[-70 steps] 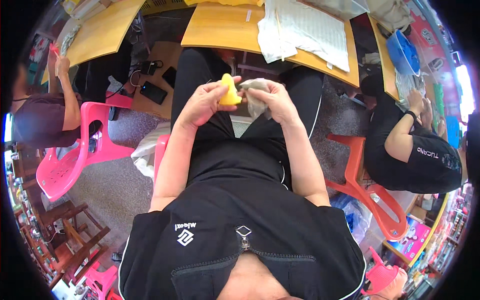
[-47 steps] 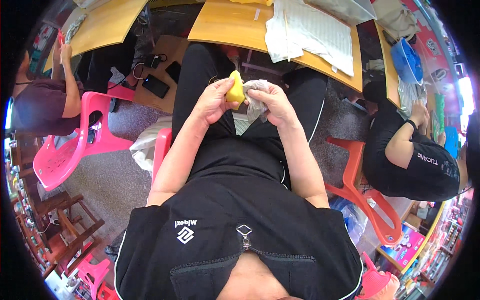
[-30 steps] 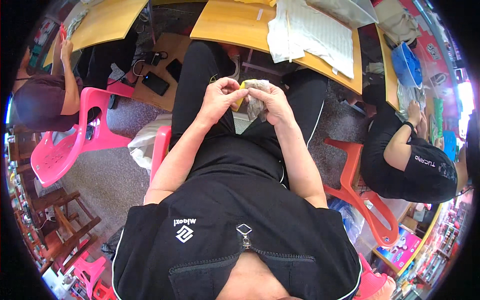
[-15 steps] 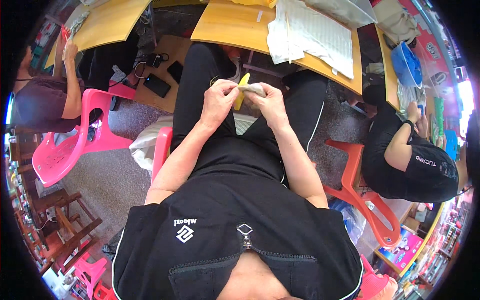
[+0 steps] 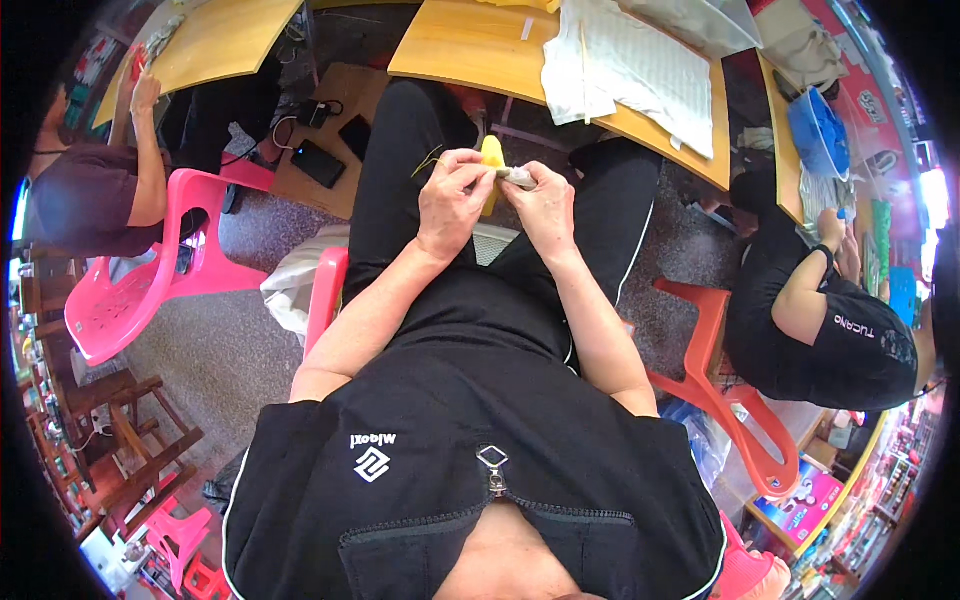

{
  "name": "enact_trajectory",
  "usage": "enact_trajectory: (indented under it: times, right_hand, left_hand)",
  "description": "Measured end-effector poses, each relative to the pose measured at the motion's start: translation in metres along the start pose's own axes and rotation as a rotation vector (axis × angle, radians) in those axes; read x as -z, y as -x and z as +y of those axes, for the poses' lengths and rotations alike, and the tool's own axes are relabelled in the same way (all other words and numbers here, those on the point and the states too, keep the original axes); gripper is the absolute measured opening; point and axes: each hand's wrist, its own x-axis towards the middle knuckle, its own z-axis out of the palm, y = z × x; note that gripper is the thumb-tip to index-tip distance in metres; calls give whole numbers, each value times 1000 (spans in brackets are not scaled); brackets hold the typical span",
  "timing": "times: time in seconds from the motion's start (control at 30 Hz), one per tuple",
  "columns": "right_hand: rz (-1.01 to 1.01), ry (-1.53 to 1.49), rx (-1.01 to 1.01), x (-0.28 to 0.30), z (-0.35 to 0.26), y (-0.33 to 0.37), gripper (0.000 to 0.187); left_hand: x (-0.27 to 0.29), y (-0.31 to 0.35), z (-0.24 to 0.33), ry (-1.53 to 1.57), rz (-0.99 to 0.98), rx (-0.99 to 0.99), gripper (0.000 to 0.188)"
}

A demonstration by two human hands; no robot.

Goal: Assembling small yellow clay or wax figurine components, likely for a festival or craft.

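Above my lap, my left hand (image 5: pixel 452 210) and my right hand (image 5: pixel 545 210) are close together, fingertips nearly touching. My left thumb and fingers pinch the near edge of a small, soft-looking yellow piece (image 5: pixel 492 152), which rises between the hands; its exact kind is unclear. A small whitish-grey piece (image 5: pixel 521 178), perhaps cloth, is pinched in my right fingers beside it. From the left hand's fingers a thin yellow strand (image 5: pixel 428 162) sticks out to the left. Part of what the fingertips hold is hidden.
Ahead is a wooden table (image 5: pixel 470 50) with a white ribbed cloth (image 5: pixel 640 85) and a thin stick (image 5: pixel 584 70). A pink chair (image 5: pixel 190 240) and a red-orange chair (image 5: pixel 700 350) flank me. People work on both sides; a blue basin (image 5: pixel 820 130) stands at right.
The yellow piece has turned and now shows a rounded end upward between my hands. My right fingers have shifted on the greyish piece, and the thin strand now stands out at left.
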Motion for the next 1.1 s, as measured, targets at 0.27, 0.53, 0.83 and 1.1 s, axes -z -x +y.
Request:
enact_trajectory:
  times: [0.27,0.53,0.83,1.1]
  right_hand:
    - [39,-26,-17,-4,-2,0,12]
    - [134,-131,-36,9,12,-12,14]
    - [110,-427,-57,25,-4,-21,9]
    - [182,-379,-126,42,21,-24,11]
  left_hand:
    - [7,0,6,-214,-21,-334,11]
    - [27,-29,-19,431,-641,366,30]
    - [-125,14,-192,-591,-1070,342,30]
    - [-119,-20,-153,-665,-1849,643,33]
